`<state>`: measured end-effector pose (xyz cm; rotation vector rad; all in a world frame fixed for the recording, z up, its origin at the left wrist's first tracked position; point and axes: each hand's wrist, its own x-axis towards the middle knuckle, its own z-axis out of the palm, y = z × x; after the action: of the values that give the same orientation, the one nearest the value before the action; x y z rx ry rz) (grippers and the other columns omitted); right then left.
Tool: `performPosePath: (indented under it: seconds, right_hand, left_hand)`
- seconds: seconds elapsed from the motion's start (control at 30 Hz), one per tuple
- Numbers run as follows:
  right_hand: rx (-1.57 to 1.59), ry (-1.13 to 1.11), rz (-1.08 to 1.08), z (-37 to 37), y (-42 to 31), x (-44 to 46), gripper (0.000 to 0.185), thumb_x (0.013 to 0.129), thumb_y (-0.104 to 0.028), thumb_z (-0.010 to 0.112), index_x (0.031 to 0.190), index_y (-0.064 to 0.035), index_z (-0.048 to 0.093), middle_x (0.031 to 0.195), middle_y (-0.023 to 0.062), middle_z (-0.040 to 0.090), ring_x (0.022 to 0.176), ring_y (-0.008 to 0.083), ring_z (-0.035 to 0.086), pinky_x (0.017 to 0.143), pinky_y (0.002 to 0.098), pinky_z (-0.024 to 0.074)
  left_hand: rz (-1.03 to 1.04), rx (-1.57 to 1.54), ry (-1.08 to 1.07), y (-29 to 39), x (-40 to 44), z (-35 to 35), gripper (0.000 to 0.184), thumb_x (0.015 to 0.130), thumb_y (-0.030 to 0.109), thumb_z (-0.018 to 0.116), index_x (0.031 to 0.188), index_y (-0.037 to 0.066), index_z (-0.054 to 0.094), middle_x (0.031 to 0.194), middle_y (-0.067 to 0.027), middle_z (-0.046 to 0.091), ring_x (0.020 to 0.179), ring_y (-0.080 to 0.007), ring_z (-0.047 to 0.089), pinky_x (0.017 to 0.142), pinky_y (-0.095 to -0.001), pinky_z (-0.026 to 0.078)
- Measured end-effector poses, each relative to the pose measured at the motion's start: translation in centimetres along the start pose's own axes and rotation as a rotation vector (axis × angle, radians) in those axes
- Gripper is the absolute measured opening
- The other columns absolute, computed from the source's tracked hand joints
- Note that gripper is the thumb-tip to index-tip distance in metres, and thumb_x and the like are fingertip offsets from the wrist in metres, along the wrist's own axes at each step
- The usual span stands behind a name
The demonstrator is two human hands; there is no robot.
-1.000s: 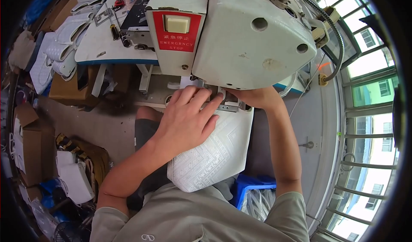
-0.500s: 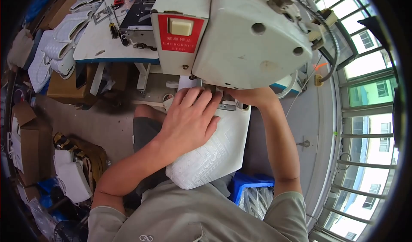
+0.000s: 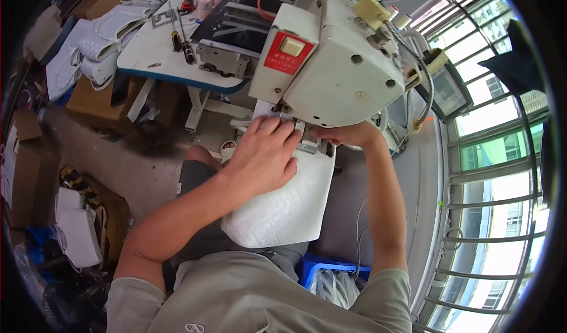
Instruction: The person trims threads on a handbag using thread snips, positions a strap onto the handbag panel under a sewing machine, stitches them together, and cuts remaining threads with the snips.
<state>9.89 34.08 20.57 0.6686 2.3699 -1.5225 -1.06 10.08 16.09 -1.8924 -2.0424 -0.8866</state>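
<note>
The white head of an industrial sewing machine (image 3: 345, 67) leans over both my hands. My left hand (image 3: 260, 150) lies palm down at the near edge of the metal plate (image 3: 307, 147) under the head, fingers bent slightly and thumb apart. A white strip (image 3: 263, 108) shows just past its fingertips; I cannot tell whether the hand presses on it. From the right, my right hand (image 3: 351, 134) reaches under the head, its fingers drawn together at the plate. What they hold, if anything, is hidden. Below my hands, a white film-covered work surface (image 3: 277, 206) extends towards my lap.
A red emergency-stop panel (image 3: 287, 52) faces me on the machine. At left, a table (image 3: 139, 55) holds screwdrivers (image 3: 177, 40) and a metal fixture. White bags (image 3: 97, 40) lie piled beyond it. A blue bin (image 3: 307, 268) stands below right, near barred windows (image 3: 496, 215).
The view has shifted and tilted, showing more of the machine's top and right side. My left hand remains by the plate; more of my right hand's fingers shows under the head.
</note>
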Motion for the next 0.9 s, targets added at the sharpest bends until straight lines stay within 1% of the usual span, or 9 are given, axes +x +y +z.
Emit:
performPosePath:
  seconds: [0.07, 0.17, 0.27, 0.3, 0.5, 0.57, 0.67, 0.8, 0.9]
  right_hand:
    - [-0.102, 0.015, 0.031, -0.3, -0.1, 0.8, 0.02, 0.086, -0.015, 0.087, 0.093, -0.0036, 0.073, 0.066, 0.0001, 0.062, 0.053, 0.012, 0.053, 0.049, 0.0289, 0.0436]
    - [-0.067, 0.047, 0.05, -0.1, 0.3, 0.9, 0.021, 0.089, -0.016, 0.086, 0.086, -0.0053, 0.068, 0.062, -0.0014, 0.057, 0.051, 0.01, 0.048, 0.047, 0.0271, 0.0389]
    - [-0.096, 0.069, 0.054, -0.5, 0.9, 1.1, 0.028, 0.08, -0.022, 0.092, 0.093, -0.0042, 0.075, 0.069, 0.0003, 0.065, 0.057, 0.0119, 0.056, 0.051, 0.0287, 0.046]
    - [-0.1, 0.057, 0.059, -0.4, 1.0, 1.1, 0.028, 0.08, -0.022, 0.092, 0.093, -0.0042, 0.075, 0.069, 0.0003, 0.065, 0.057, 0.0119, 0.056, 0.051, 0.0287, 0.046]
    - [-0.18, 0.137, -0.169, -0.1, 1.5, 1.0, 0.027, 0.083, -0.024, 0.09, 0.098, -0.0052, 0.078, 0.079, 0.0002, 0.07, 0.065, 0.0105, 0.06, 0.055, 0.0269, 0.05]
    - [-0.007, 0.173, -0.052, 0.2, 1.8, 1.0, 0.027, 0.081, -0.011, 0.093, 0.098, -0.0059, 0.073, 0.068, -0.0037, 0.06, 0.053, 0.0078, 0.05, 0.047, 0.0252, 0.0394]
    - [0.257, 0.088, -0.119, -0.1, 3.2, 1.2, 0.03, 0.079, -0.009, 0.094, 0.1, -0.0063, 0.073, 0.069, -0.004, 0.061, 0.054, 0.0072, 0.05, 0.046, 0.0248, 0.0386]
    - [0.17, 0.123, -0.25, 0.1, 2.9, 1.4, 0.031, 0.078, -0.011, 0.095, 0.1, -0.0059, 0.074, 0.067, -0.0039, 0.06, 0.052, 0.0064, 0.049, 0.044, 0.0237, 0.0362]
    - [0.003, 0.221, -0.167, 0.2, 2.7, 1.5, 0.03, 0.078, -0.013, 0.095, 0.097, -0.0062, 0.074, 0.066, -0.0034, 0.06, 0.051, 0.0066, 0.049, 0.043, 0.0234, 0.0365]
  left_hand:
    - [-0.009, -0.009, -0.012, -0.3, 0.0, 0.1, 0.043, 0.083, 0.028, 0.073, 0.115, 0.001, 0.071, 0.116, -0.0092, 0.063, 0.115, -0.0269, 0.055, 0.108, -0.0439, 0.042]
    - [-0.025, -0.013, -0.018, -0.2, 0.0, 0.3, 0.042, 0.083, 0.029, 0.073, 0.114, 0.001, 0.071, 0.117, -0.0094, 0.064, 0.117, -0.0267, 0.055, 0.109, -0.0441, 0.041]
    - [-0.044, -0.022, -0.022, -0.3, 0.0, 0.3, 0.044, 0.084, 0.027, 0.072, 0.119, 0.001, 0.069, 0.118, -0.0106, 0.063, 0.118, -0.0279, 0.055, 0.111, -0.0457, 0.04]
    - [-0.041, -0.029, -0.034, -0.4, -0.1, 0.2, 0.047, 0.084, 0.026, 0.071, 0.124, 0.002, 0.068, 0.117, -0.0116, 0.062, 0.119, -0.0294, 0.055, 0.112, -0.0472, 0.04]
    - [-0.05, -0.052, -0.039, -0.6, -0.2, 0.5, 0.047, 0.083, 0.027, 0.071, 0.122, 0.002, 0.069, 0.118, -0.0108, 0.062, 0.121, -0.0293, 0.054, 0.117, -0.0519, 0.036]
    - [-0.052, -0.037, -0.03, -0.6, -0.2, 0.4, 0.043, 0.083, 0.028, 0.071, 0.117, 0.002, 0.071, 0.117, -0.0094, 0.063, 0.12, -0.0277, 0.055, 0.12, -0.0525, 0.033]
    - [-0.054, -0.016, -0.02, -0.5, -0.2, 0.5, 0.039, 0.082, 0.028, 0.071, 0.111, 0.001, 0.073, 0.117, -0.0075, 0.065, 0.118, -0.0257, 0.055, 0.124, -0.0537, 0.028]
    - [-0.057, -0.042, 0.018, -0.8, -0.2, 0.3, 0.037, 0.082, 0.027, 0.072, 0.108, 0.002, 0.074, 0.114, -0.0064, 0.065, 0.115, -0.0242, 0.056, 0.125, -0.0543, 0.027]
    - [-0.064, -0.03, 0.019, -1.2, -0.3, 0.3, 0.034, 0.081, 0.026, 0.071, 0.104, 0.002, 0.075, 0.111, -0.0056, 0.066, 0.113, -0.0234, 0.056, 0.124, -0.0539, 0.028]
